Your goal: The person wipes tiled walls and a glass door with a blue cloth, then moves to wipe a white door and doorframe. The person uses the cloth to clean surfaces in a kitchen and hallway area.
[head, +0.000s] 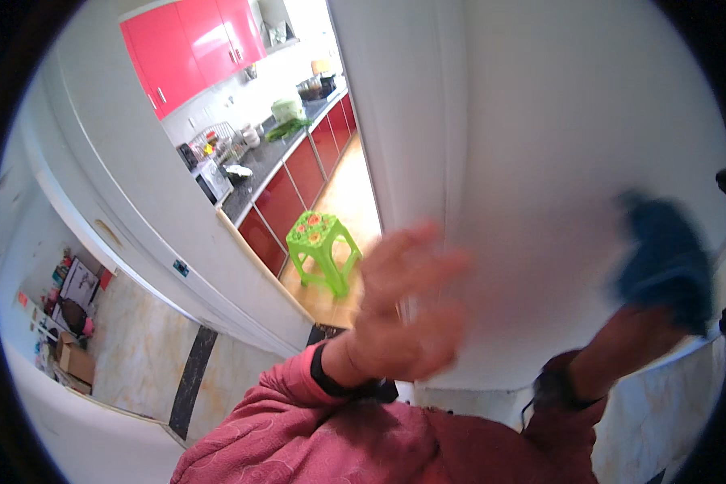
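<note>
My left hand [408, 305] is raised in front of a white wall, blurred, with its fingers apart and nothing seen in it. To the right, my right hand [632, 336] holds a dark blue cloth [665, 266] up near the white wall surface [538, 151]. The cloth covers most of my right fingers, and whether it touches the wall cannot be told. Both wrists wear dark bands below pinkish-red sleeves.
Through a doorway at the left is a kitchen with a green plastic stool [317, 242], a dark countertop [260, 163] and red wall cabinets [187, 51]. A white door frame [139, 175] stands left of it. Another room beyond holds a cardboard box [75, 360].
</note>
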`<move>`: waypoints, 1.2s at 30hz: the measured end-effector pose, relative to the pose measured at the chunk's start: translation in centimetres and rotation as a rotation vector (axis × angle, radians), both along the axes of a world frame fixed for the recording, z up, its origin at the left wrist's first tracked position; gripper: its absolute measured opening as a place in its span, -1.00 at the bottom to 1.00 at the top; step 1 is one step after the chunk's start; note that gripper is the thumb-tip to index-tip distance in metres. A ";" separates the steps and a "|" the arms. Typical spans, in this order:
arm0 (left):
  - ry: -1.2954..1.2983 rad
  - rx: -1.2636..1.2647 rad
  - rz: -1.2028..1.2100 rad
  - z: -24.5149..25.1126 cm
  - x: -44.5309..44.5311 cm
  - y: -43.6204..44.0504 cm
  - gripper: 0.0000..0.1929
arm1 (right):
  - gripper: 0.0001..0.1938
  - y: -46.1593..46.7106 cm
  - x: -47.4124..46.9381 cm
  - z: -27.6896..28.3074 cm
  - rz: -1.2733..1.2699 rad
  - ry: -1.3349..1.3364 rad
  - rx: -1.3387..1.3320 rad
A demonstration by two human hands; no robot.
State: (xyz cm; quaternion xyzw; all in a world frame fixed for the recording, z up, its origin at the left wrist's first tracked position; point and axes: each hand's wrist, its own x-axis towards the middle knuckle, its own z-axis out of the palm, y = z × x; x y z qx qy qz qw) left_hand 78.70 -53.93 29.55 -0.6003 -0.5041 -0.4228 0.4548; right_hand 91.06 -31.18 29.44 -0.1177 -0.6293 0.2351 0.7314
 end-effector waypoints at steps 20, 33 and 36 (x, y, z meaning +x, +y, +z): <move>-0.719 -0.034 0.026 -9.5 -3.2 1.4 -0.30 | -0.71 0.7 3.5 -25.9 0.724 -0.421 -1.244; -0.567 0.024 0.008 -4.2 -2.0 2.9 -0.15 | -0.70 4.4 -2.2 -8.0 0.261 -0.272 0.420; -0.353 0.007 0.348 -5.5 -1.9 3.3 -0.08 | -0.62 14.3 4.1 -4.1 -0.599 -0.072 0.074</move>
